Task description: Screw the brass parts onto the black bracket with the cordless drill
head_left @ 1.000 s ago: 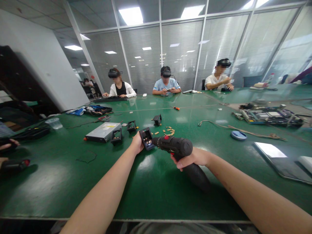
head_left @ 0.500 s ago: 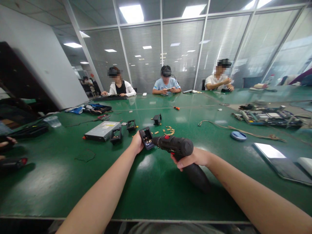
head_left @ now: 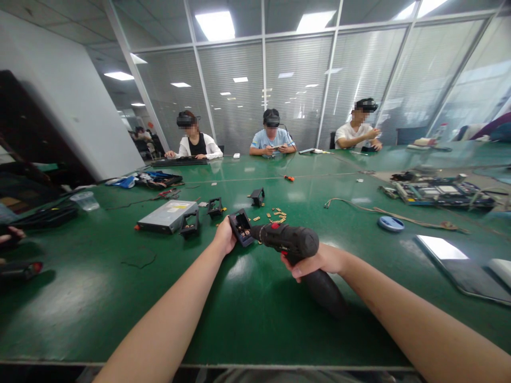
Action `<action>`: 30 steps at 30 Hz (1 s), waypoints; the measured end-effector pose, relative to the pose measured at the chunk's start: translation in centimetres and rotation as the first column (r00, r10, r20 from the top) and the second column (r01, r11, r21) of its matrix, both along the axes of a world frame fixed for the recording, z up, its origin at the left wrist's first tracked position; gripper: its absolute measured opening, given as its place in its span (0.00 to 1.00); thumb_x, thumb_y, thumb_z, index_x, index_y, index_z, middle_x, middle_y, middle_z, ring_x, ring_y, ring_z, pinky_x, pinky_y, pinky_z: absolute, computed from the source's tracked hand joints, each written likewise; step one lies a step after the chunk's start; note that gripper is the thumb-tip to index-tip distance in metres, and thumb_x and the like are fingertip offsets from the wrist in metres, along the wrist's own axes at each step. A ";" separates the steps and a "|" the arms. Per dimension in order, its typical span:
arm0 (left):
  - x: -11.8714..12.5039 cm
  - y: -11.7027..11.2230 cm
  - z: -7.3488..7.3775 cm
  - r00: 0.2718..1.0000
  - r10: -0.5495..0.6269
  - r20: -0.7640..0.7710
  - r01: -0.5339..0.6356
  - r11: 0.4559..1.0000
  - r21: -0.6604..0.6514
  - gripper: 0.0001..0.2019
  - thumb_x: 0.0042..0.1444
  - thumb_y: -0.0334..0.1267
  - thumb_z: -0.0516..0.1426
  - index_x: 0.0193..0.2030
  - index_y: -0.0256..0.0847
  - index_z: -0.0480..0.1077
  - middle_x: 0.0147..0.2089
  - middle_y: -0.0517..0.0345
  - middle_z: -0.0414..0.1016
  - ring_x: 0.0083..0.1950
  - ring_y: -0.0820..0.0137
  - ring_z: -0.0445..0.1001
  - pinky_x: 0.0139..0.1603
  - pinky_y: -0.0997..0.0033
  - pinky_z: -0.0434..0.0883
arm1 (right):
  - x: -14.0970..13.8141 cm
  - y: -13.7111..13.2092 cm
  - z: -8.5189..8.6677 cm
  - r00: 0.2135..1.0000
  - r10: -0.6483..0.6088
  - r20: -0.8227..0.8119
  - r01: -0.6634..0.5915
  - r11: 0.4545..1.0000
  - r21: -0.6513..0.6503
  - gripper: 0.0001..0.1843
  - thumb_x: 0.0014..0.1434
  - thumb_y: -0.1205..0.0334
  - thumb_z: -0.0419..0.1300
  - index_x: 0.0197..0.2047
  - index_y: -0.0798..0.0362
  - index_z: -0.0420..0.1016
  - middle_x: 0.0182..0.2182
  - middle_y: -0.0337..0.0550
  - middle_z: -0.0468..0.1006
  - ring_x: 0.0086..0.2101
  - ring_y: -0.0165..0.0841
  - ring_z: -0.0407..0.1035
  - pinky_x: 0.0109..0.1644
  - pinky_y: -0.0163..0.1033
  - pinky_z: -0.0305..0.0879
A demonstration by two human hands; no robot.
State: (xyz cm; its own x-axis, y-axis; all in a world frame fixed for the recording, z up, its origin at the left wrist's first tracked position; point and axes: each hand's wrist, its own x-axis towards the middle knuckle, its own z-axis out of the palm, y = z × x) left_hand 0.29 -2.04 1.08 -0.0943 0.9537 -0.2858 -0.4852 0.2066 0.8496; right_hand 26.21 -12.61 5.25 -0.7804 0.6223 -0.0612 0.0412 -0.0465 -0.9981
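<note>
A: Where are the hands just now?

B: The left hand (head_left: 225,236) grips a black housing (head_left: 240,223) by its left side, over the middle of the bench (head_left: 239,330). The right hand (head_left: 310,260) is wrapped around the handle of a power drill (head_left: 293,238), its nose at the housing's right edge.

A: How would you do this part well?

B: I'd line the bit up straight with whatever it meets (I can't see its tip from here), press evenly, squeeze the trigger gently and brace the housing against twisting, fingers well away from the bit.

A: And the containers?

B: The housing's open side faces up, with small shiny metal parts toward its lower end; too small to name. Loose brass-coloured pieces (head_left: 278,216) lie just beyond it, on the bench itself. A clear plastic cup (head_left: 85,201) stands far left; I can't tell whether it holds anything.
</note>
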 end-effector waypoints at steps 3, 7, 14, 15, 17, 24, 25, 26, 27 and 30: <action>0.1 -0.1 0.2 1.000 0.004 -0.005 -0.004 1.000 -0.009 0.14 0.62 0.41 0.51 0.39 0.36 0.76 0.30 0.48 0.80 0.30 0.60 0.80 0.36 0.60 0.79 | 0.1 0.0 0.0 1.000 -0.003 0.007 0.003 1.000 -0.011 0.21 0.41 0.60 0.75 0.36 0.56 0.73 0.27 0.35 0.72 0.26 0.30 0.70 0.31 0.37 0.70; 0.1 -0.1 0.2 0.999 0.009 -0.035 -0.009 1.000 -0.018 0.15 0.63 0.42 0.51 0.38 0.36 0.76 0.31 0.48 0.81 0.30 0.61 0.80 0.35 0.61 0.79 | 0.0 0.1 -0.2 1.000 -0.004 0.007 0.004 1.000 -0.006 0.20 0.41 0.59 0.75 0.34 0.56 0.73 0.26 0.35 0.72 0.25 0.30 0.69 0.31 0.37 0.70; -0.1 0.1 -0.1 0.999 0.003 -0.036 -0.003 1.000 -0.017 0.14 0.62 0.42 0.51 0.39 0.36 0.76 0.33 0.46 0.81 0.31 0.60 0.81 0.34 0.62 0.78 | 0.1 0.1 -0.1 1.000 -0.001 0.023 0.002 1.000 -0.006 0.20 0.42 0.60 0.75 0.35 0.56 0.72 0.26 0.36 0.73 0.25 0.30 0.70 0.30 0.37 0.70; -0.2 0.2 -0.1 0.999 0.004 -0.036 -0.005 1.000 -0.025 0.14 0.62 0.42 0.52 0.40 0.36 0.76 0.33 0.45 0.81 0.31 0.60 0.81 0.34 0.62 0.78 | 0.1 0.1 0.0 1.000 0.000 0.024 0.000 1.000 -0.002 0.20 0.42 0.60 0.75 0.34 0.56 0.72 0.26 0.36 0.73 0.25 0.30 0.70 0.30 0.37 0.70; -0.2 0.2 -0.1 0.999 0.001 -0.035 -0.003 1.000 -0.031 0.14 0.62 0.41 0.52 0.41 0.35 0.76 0.33 0.45 0.81 0.30 0.60 0.81 0.34 0.61 0.78 | 0.1 0.1 0.0 1.000 0.005 0.023 -0.005 1.000 0.013 0.20 0.43 0.59 0.74 0.34 0.56 0.72 0.26 0.36 0.73 0.25 0.30 0.70 0.30 0.37 0.70; -0.3 0.3 -0.2 0.998 0.003 -0.068 -0.002 1.000 0.018 0.13 0.60 0.38 0.51 0.42 0.36 0.75 0.32 0.47 0.81 0.31 0.61 0.81 0.32 0.63 0.78 | 0.1 0.1 -0.1 1.000 -0.008 0.014 0.008 1.000 0.014 0.22 0.42 0.59 0.76 0.37 0.57 0.72 0.27 0.36 0.73 0.26 0.30 0.70 0.31 0.38 0.71; -0.3 0.3 -0.2 0.997 0.001 -0.081 0.001 1.000 0.022 0.13 0.60 0.38 0.51 0.42 0.36 0.75 0.33 0.47 0.81 0.31 0.61 0.81 0.32 0.64 0.78 | 0.1 0.1 -0.1 1.000 -0.011 0.011 0.011 1.000 0.013 0.22 0.42 0.59 0.76 0.38 0.57 0.72 0.27 0.36 0.73 0.26 0.30 0.70 0.31 0.38 0.71; -0.3 0.3 -0.2 0.996 -0.003 -0.091 0.005 1.000 0.024 0.13 0.60 0.38 0.51 0.41 0.36 0.75 0.33 0.47 0.81 0.31 0.61 0.81 0.32 0.64 0.78 | 0.1 0.1 -0.1 1.000 -0.008 0.007 0.008 1.000 0.013 0.23 0.42 0.59 0.76 0.38 0.57 0.72 0.27 0.36 0.73 0.26 0.30 0.70 0.31 0.38 0.71; -0.4 0.3 -0.1 0.995 -0.005 -0.098 0.008 1.000 0.023 0.13 0.60 0.37 0.51 0.41 0.36 0.75 0.33 0.47 0.81 0.31 0.61 0.81 0.32 0.64 0.78 | 0.1 0.1 -0.1 1.000 -0.003 0.002 0.003 1.000 0.013 0.22 0.42 0.59 0.76 0.37 0.57 0.72 0.27 0.36 0.73 0.26 0.30 0.70 0.30 0.37 0.71; -0.4 0.3 0.0 0.994 0.006 -0.109 -0.005 1.000 0.014 0.12 0.60 0.38 0.51 0.39 0.37 0.75 0.32 0.47 0.81 0.30 0.62 0.81 0.32 0.64 0.78 | 0.0 0.0 -0.1 1.000 0.013 -0.017 -0.013 1.000 0.014 0.20 0.42 0.60 0.75 0.36 0.57 0.73 0.26 0.36 0.72 0.25 0.30 0.70 0.30 0.37 0.70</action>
